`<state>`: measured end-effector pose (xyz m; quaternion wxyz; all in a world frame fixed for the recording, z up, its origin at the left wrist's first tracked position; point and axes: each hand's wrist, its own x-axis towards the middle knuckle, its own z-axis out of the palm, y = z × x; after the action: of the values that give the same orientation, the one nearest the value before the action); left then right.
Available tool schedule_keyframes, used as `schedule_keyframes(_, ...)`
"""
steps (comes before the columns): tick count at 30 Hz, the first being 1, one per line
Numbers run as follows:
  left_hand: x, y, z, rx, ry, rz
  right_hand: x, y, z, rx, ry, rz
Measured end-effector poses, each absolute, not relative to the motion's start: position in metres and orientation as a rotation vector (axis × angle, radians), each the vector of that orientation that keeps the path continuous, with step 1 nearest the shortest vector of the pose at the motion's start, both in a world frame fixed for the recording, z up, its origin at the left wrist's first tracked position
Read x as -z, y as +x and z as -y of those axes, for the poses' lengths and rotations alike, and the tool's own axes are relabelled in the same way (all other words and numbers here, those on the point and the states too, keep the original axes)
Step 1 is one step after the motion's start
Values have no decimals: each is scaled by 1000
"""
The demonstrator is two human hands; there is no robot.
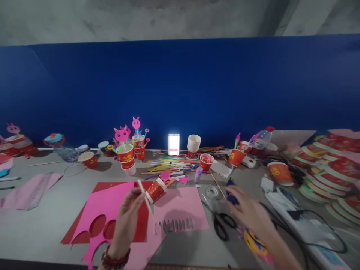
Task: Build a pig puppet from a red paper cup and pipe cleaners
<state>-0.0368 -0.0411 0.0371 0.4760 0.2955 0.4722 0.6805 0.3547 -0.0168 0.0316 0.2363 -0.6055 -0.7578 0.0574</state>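
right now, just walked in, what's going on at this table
A person's left hand holds a thin white stick above the table. The right hand is at a dark blue object; whether its fingers grip it is hard to tell. A red paper cup lies tipped beside the stick, and black-handled scissors lie between the hands. Farther back, stacked cups carry pink animal faces.

Grey table (53, 232) bears red paper (143, 225); black-handled scissors (216, 215); tape roll (208, 192).
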Motion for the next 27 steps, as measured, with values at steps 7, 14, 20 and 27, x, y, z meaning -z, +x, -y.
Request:
schedule_keyframes(7, -22, 31, 45, -1315, 1019, -953, -47, 192, 42, -924, -1184, 2006)
schedule_keyframes(14, -20, -36, 8, -1369, 1674, -1536, -9, 191, 26, -1115, -1136, 1747)
schedule_keyframes(20, -8, -57, -20, -978, 1679, -1626, -1, 186, 27, -1348, -1089, 1553)
schedule_keyframes(27, -24, -46, -8, -1226, 1178, -1259, -1, 187, 29, -1214, -1099, 1612)
